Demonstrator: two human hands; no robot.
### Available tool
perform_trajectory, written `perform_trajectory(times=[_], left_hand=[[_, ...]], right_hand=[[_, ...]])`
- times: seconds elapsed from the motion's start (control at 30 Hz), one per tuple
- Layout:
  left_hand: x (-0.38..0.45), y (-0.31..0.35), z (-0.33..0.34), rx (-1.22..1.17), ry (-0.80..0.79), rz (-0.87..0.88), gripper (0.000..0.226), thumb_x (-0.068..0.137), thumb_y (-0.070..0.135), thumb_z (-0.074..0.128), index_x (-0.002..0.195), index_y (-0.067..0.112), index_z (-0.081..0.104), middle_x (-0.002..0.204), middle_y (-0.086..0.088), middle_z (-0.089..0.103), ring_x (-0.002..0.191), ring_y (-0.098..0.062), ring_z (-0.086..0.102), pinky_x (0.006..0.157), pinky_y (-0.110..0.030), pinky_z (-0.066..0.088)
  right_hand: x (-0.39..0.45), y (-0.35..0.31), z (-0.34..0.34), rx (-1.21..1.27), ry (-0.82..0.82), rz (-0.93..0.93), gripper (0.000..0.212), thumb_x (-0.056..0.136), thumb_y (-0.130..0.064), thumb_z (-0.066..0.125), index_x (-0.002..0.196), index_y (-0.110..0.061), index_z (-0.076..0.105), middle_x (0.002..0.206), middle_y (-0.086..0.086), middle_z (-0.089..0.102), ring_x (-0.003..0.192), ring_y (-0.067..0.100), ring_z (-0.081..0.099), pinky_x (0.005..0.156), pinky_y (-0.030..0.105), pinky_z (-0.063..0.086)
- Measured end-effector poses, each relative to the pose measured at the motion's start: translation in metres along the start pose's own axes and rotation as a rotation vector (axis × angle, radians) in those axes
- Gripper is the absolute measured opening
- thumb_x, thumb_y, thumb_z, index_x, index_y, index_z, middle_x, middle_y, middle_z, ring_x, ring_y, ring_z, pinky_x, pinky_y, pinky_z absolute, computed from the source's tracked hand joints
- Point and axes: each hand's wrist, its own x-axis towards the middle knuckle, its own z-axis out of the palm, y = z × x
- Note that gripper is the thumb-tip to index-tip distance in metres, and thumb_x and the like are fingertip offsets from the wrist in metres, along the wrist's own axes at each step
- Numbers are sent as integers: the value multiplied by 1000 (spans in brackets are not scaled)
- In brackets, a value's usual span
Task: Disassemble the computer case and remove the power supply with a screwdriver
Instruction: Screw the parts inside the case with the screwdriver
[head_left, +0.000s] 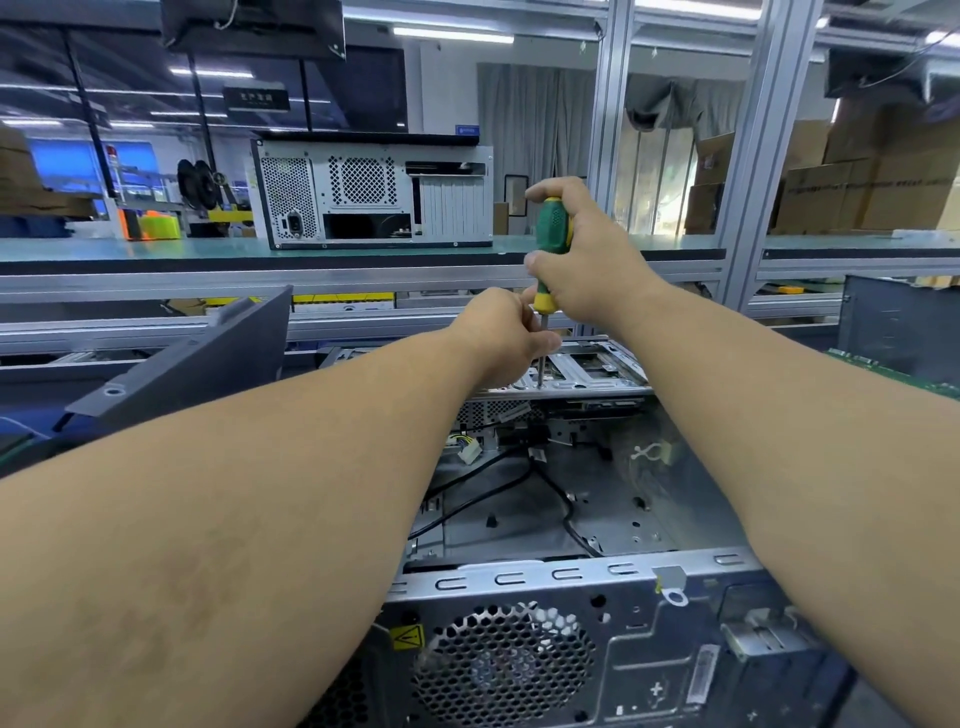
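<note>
Right hand: the right hand (582, 249) is wrapped around the green and yellow handle of the screwdriver (553, 234), holding it upright.
Left hand: the left hand (498, 332) has its fingers curled near the bare shaft just below the handle, seemingly steadying it; whether the fingertips truly pinch the shaft cannot be told.
Tool tip: the tip meets the metal drive cage (587, 371) at the far end of the open computer case (571, 577).
Case: it lies open on its side directly in front of the person, with the fan grille (504, 670) nearest the camera.
Power supply: not clearly visible here; a left forearm covers the near left corner of the case, so its place cannot be told.
Handling, case: sheet steel, stiff and probably heavy, with thin edges likely sharp; best held by the folded rims.
Handling, screwdriver: light and rigid; the ribbed handle should give sure grip, though the tip could slip off a small screw.
Handling, cables: the black cables (550, 493) and white connector (467, 449) are limp and should be pulled by the plug, not the wire.
Surface: mostly hidden beneath the case; a grey side panel (197, 358) leans at the left.
Room: a workshop line with aluminium framing, a green shelf carrying a second computer case (374, 192), and cardboard boxes (872, 192) at the right.
</note>
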Motion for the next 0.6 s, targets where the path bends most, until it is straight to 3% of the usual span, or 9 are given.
perform_trajectory(times=[0.13,0.23,0.43,0.53,0.6], left_hand=[[1,4,3,63,18,-9,33,93,38,74,78,14,58,68,-1,55,61,-17,51,55,-30,38],[0,1,3,17,15,1,33,92,40,76,77,15,58,68,1,54,60,-16,50,56,-29,38],[-1,-4,-1,-52,-15,44,32,97,28,70,71,20,54,68,4,50,60,-12,47,59,-27,39],[1,-3,0,-24,1,41,33,95,31,73,70,18,54,63,4,48,53,-10,44,57,-28,39],[2,-2,1,-32,17,28,36,92,35,76,69,19,54,59,5,47,47,-8,42,55,-27,39]], right_hand=[[-3,2,-2,-27,53,-42,51,91,-36,76,134,-40,49,101,-17,51,93,14,58,84,34,57],[-3,0,-1,-31,64,-46,57,89,-29,79,136,-40,49,110,-12,54,99,16,62,89,37,60],[-4,-4,-1,152,-17,-3,52,97,-7,65,136,-37,50,115,-3,52,81,21,75,69,30,64],[-5,-4,-1,109,3,-34,44,97,-17,66,135,-33,49,111,-3,54,88,20,70,76,34,63],[-5,-3,-2,35,51,-73,44,94,-33,71,133,-33,51,105,-9,53,91,12,59,77,28,53]])
